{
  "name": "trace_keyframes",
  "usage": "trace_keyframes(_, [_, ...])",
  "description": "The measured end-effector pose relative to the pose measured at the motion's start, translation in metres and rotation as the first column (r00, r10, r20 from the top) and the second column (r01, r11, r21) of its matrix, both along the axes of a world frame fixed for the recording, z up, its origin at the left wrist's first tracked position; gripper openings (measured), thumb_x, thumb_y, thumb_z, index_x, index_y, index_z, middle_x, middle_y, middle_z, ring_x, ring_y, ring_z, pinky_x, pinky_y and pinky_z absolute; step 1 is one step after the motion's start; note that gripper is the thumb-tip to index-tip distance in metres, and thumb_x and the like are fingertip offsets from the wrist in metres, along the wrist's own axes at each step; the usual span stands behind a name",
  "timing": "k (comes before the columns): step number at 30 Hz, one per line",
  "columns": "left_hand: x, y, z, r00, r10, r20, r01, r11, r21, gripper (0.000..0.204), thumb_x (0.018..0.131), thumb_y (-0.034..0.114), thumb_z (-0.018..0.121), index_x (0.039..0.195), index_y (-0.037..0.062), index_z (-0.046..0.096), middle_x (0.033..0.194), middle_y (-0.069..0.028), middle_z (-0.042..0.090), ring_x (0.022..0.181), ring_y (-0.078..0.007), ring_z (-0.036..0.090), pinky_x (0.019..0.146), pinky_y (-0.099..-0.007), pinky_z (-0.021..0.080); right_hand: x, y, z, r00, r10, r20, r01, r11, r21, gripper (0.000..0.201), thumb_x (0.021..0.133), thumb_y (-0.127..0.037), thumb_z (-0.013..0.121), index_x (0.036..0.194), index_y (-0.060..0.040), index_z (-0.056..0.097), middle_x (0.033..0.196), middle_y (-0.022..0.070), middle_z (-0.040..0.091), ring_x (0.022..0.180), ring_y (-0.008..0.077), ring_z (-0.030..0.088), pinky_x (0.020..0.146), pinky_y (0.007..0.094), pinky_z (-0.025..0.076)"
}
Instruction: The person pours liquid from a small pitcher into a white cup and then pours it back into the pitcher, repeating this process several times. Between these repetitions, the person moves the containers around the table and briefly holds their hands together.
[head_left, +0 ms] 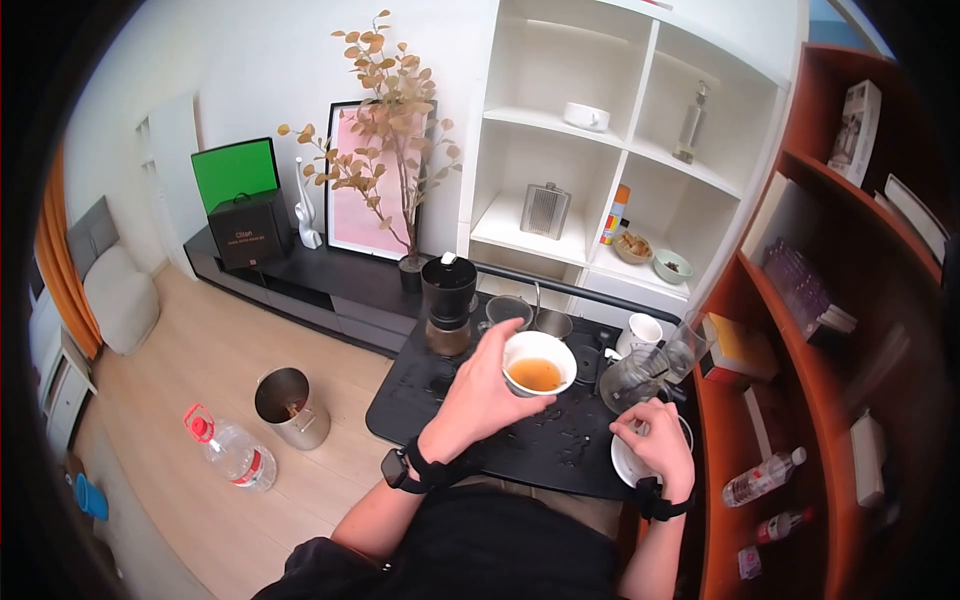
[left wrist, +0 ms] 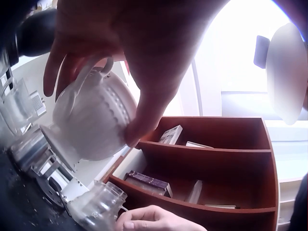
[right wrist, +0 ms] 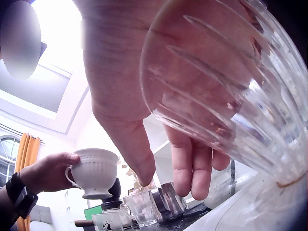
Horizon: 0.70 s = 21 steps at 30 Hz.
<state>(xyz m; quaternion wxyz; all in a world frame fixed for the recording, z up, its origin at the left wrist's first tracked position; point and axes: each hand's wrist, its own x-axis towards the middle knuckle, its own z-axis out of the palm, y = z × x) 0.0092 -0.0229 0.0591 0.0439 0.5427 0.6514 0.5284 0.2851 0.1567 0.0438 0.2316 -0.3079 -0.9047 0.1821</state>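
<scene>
My left hand [head_left: 480, 385] grips a white teacup [head_left: 518, 370] of amber liquid, thumb and fingers at opposite sides near the rim. The cup is raised over the black table [head_left: 525, 445]; its ribbed outside and loop handle show in the left wrist view. Over a white saucer [head_left: 625, 465] at the table's right edge hovers my right hand [head_left: 660, 445], fingers loosely bent. In the right wrist view its thumb stands apart from the fingers, with nothing visible between them. A clear ribbed glass [right wrist: 211, 91] looms close to that wrist, overlapping the palm.
A glass carafe [head_left: 625, 385], a white mug [head_left: 640, 330] and a black grinder-like device [head_left: 448, 290] stand along the table's back. On the floor at left are a metal bucket [head_left: 295, 425] and a large water bottle [head_left: 238, 455]. A brown bookcase [head_left: 800, 400] borders the right side.
</scene>
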Motion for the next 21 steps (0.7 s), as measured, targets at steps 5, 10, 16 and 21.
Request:
trace_keyframes(5, [-0.024, -0.019, 0.012, 0.992, 0.126, -0.018, -0.124, 0.988, 0.088, 0.109, 0.077, 0.022, 0.107, 0.168, 0.0038, 0.049, 0.154, -0.0220, 0.070, 0.142, -0.0368, 0.072, 0.119, -0.0469, 0.059, 0.001, 0.002, -0.004, 1.000, -0.020, -0.012, 0.020, 1.000, -0.012, 0.022, 0.089, -0.030, 0.095, 0.093, -0.0089, 0.090, 0.089, 0.0104, 0.076, 0.095, 0.0284, 0.065, 0.097, 0.0416, 0.048])
trace_keyframes(10, [-0.045, -0.032, 0.010, 0.989, 0.149, -0.006, -0.148, 0.986, 0.080, 0.110, 0.076, 0.019, 0.107, 0.168, 0.0035, 0.048, 0.157, -0.0236, 0.069, 0.145, -0.0396, 0.071, 0.121, -0.0488, 0.058, 0.001, -0.001, -0.001, 0.999, -0.045, -0.008, 0.044, 0.998, -0.038, 0.020, 0.089, -0.030, 0.095, 0.092, -0.0100, 0.090, 0.091, 0.0087, 0.076, 0.097, 0.0295, 0.062, 0.098, 0.0409, 0.048])
trace_keyframes(16, [-0.054, -0.035, -0.005, 0.966, 0.237, -0.106, -0.235, 0.971, 0.037, 0.110, 0.075, 0.018, 0.107, 0.167, 0.0014, 0.049, 0.158, -0.0244, 0.067, 0.146, -0.0407, 0.069, 0.122, -0.0487, 0.057, 0.002, 0.001, -0.001, 1.000, -0.019, -0.021, 0.018, 0.999, -0.039, 0.019, 0.089, -0.027, 0.094, 0.090, -0.0091, 0.090, 0.091, 0.0062, 0.080, 0.098, 0.0266, 0.064, 0.100, 0.0402, 0.047])
trace_keyframes(21, [-0.054, -0.035, -0.012, 0.932, 0.287, -0.220, -0.292, 0.956, 0.014, 0.109, 0.075, 0.015, 0.105, 0.167, 0.0019, 0.050, 0.157, -0.0233, 0.067, 0.146, -0.0407, 0.068, 0.121, -0.0485, 0.058, 0.002, 0.004, -0.002, 0.999, 0.028, -0.033, -0.028, 0.999, -0.025, 0.021, 0.090, -0.026, 0.094, 0.087, -0.0071, 0.087, 0.089, 0.0055, 0.083, 0.094, 0.0261, 0.067, 0.100, 0.0394, 0.046])
